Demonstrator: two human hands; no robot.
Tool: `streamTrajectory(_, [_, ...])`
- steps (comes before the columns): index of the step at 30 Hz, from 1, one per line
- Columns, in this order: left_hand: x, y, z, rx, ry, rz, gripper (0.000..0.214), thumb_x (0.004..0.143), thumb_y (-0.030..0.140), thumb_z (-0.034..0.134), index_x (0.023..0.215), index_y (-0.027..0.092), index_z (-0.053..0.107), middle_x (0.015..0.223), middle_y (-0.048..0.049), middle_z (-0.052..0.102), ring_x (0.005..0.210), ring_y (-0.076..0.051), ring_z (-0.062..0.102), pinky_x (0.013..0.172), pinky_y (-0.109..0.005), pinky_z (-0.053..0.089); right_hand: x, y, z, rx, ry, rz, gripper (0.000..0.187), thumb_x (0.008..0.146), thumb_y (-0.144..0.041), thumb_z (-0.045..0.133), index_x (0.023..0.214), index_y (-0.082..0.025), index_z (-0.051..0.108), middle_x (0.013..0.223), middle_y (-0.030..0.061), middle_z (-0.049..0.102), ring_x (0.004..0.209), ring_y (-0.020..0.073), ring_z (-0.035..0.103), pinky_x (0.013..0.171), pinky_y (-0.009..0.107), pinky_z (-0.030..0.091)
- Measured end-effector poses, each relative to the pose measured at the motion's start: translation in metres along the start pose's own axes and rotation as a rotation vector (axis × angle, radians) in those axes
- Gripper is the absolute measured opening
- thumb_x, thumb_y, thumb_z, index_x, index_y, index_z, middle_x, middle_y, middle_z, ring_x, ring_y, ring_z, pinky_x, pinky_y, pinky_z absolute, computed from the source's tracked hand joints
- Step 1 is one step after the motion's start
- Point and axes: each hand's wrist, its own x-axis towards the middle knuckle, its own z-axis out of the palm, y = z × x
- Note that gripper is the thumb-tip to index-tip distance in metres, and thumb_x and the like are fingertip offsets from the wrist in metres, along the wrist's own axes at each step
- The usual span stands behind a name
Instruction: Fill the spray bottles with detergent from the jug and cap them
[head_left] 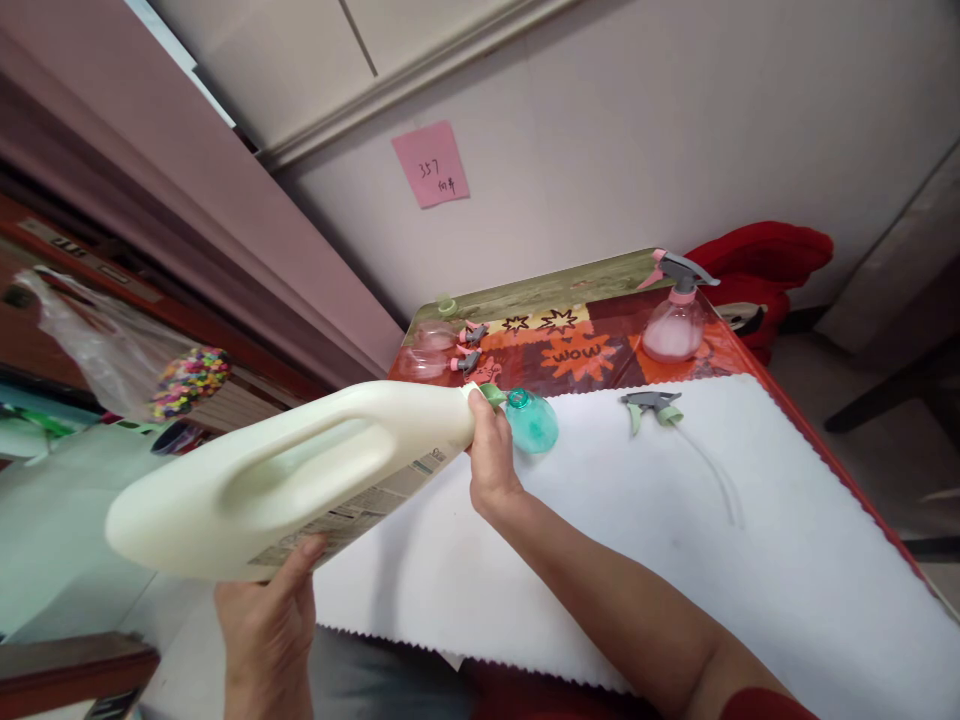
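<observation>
A large cream-coloured jug (187,500) with a moulded handle lies tilted almost level in the air, its neck pointing right. My left hand (274,610) grips it from below near its base, thumb on the printed label. My right hand (491,450) is closed around the neck, beside a green spout piece (493,394). Just right of the spout stands a small round teal bottle (534,425) with its top open. Whether liquid is flowing cannot be made out. On the white mat lies a grey and green spray head (652,405) with its thin tube.
A spray bottle with pink liquid (673,330) stands at the table's back right. Clear bottles with pink-grey sprayers (435,350) lie at the back left. A white mat (600,540) covers the front. A pink note (431,165) is on the wall.
</observation>
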Motion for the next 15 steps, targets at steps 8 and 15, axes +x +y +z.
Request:
streamTrajectory(8, [0.0028, -0.0039, -0.0011, -0.099, 0.02, 0.021, 0.05, 0.051, 0.021, 0.089, 0.099, 0.022, 0.073, 0.113, -0.004, 0.076, 0.117, -0.033, 0.067, 0.108, -0.048, 0.054, -0.0001, 0.0001, -0.0004, 0.003, 0.009, 0.007, 0.042, 0.085, -0.052, 0.065, 0.112, -0.02, 0.07, 0.105, 0.0033, 0.077, 0.097, 0.0208, 0.068, 0.087, 0.031, 0.052])
streamTrajectory(15, [0.0011, -0.0033, -0.0024, -0.093, 0.02, 0.003, 0.049, 0.052, 0.023, 0.091, 0.098, 0.021, 0.073, 0.112, -0.0045, 0.076, 0.117, -0.032, 0.067, 0.11, -0.048, 0.052, 0.0002, 0.0006, -0.0001, -0.011, 0.008, -0.001, 0.043, 0.086, -0.053, 0.065, 0.113, -0.02, 0.07, 0.106, 0.0037, 0.077, 0.097, 0.0207, 0.068, 0.087, 0.031, 0.052])
